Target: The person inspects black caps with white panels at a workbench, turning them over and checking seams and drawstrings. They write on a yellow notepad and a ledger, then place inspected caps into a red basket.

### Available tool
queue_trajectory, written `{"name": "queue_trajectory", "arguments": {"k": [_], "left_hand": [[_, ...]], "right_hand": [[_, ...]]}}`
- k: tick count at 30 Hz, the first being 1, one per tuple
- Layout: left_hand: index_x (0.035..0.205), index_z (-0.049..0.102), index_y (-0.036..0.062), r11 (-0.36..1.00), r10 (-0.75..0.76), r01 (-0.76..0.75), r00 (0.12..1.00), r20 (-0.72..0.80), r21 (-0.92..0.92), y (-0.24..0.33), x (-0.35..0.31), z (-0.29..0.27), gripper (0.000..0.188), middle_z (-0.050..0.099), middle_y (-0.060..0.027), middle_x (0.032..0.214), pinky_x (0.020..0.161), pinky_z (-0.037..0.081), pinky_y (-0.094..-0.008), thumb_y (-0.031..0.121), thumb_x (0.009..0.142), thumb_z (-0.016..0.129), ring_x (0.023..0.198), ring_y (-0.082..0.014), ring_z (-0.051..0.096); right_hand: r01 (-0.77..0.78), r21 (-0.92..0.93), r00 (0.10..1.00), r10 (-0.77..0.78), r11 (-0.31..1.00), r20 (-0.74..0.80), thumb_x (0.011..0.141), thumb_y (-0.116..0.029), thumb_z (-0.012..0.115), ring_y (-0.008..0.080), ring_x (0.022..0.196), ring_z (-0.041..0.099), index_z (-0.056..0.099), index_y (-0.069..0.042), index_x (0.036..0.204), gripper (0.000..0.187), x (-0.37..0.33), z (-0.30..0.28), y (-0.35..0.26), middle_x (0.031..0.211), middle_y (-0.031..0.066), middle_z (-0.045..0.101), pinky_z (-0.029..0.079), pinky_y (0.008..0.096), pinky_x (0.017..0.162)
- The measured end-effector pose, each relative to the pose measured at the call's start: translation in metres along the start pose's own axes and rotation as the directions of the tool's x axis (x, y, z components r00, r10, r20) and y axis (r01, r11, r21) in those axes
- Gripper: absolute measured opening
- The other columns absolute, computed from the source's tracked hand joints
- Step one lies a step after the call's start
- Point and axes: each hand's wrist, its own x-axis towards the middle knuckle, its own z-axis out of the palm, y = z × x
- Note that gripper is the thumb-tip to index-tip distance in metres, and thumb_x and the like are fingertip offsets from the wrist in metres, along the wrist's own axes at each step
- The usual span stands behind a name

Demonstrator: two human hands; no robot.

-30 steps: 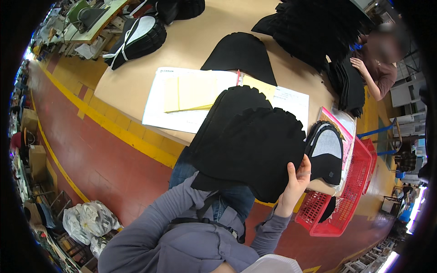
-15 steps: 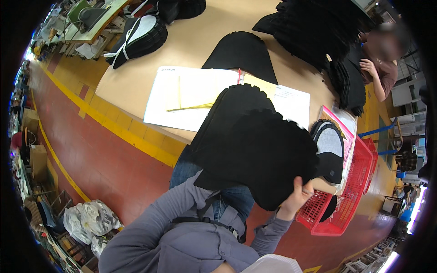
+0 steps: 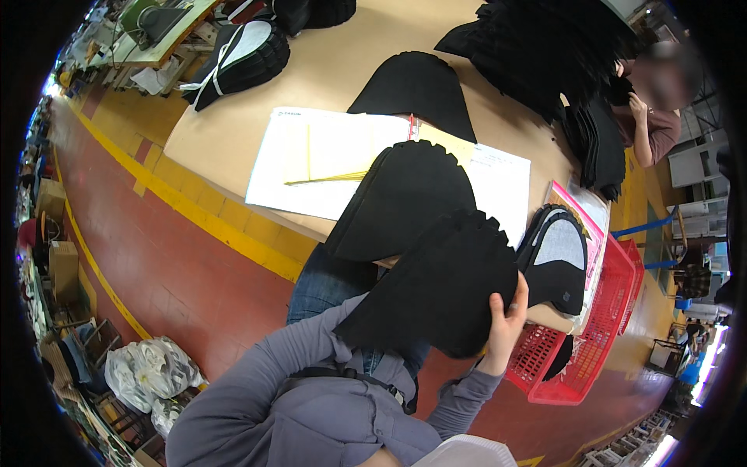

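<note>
Right hand (image 3: 507, 319) pinches a black notched piece (image 3: 432, 292) by its edge; left hand, probably underneath, is hidden, grip unclear; beyond the hands, black notched layers (image 3: 408, 198) overlie the bench (image 3: 327, 58)

The head-mounted fisheye camera faces downward from above the wearer's torso (image 3: 327, 424), covering the counter (image 3: 334, 58) widely at close range.

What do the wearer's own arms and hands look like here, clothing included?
Both arms wear long, plain grey-purple sleeves: the left sleeve is creased, and the right sleeve bunches up short of the wrist. The right hand is ungloved, perhaps with a ring on one finger, too small to be sure. The left hand is hidden from view.
</note>
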Motion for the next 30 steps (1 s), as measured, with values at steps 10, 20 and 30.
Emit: {"name": "queue_trajectory", "arguments": {"k": [10, 20, 30], "left_hand": [[0.141, 0.047, -0.0009, 0.992, -0.128, 0.123, 0.973, 0.19, 0.034, 0.075, -0.02, -0.036, 0.078, 0.053, -0.0179, 0.14, 0.108, 0.043, -0.041, 0.063, 0.1, 0.032, 0.129, -0.0261, 0.052], [0.134, 0.053, -0.0081, 0.593, 0.368, -0.098, 0.916, -0.161, 0.799, 0.123, -0.042, -0.041, 0.041, 0.065, -0.0074, 0.118, 0.094, 0.047, -0.0231, 0.01, 0.098, 0.059, 0.104, -0.01, 0.06], [0.126, 0.059, -0.0061, 0.25, 0.653, -0.123, 0.753, -0.073, 0.96, 0.104, -0.061, -0.06, 0.04, 0.07, -0.0147, 0.105, 0.083, 0.052, -0.0277, 0.015, 0.092, 0.066, 0.092, -0.0147, 0.066]], "right_hand": [[0.034, 0.098, 0.999, -0.035, 0.995, 0.013, 0.09, 0.0, 0.066, 0.0175, 0.11, 0.06, 0.049, 0.005, 0.137, 0.051, 0.03, 0.028, -0.031, 0.123, 0.0112, 0.061, 0.05, 0.0307, 0.094], [0.267, -0.538, 0.963, -0.246, 0.8, 0.111, 0.09, -0.015, 0.067, 0.0279, 0.112, 0.059, 0.054, -0.004, 0.135, 0.048, 0.105, 0.059, 0.006, 0.124, 0.016, 0.06, 0.046, 0.0349, 0.092], [-0.032, -0.517, 0.97, 0.151, 0.856, 0.189, 0.092, -0.022, 0.069, 0.0249, 0.092, 0.061, 0.059, 0.001, 0.124, 0.041, 0.075, 0.03, 0.025, 0.103, 0.015, 0.06, 0.048, 0.0332, 0.081]]}}
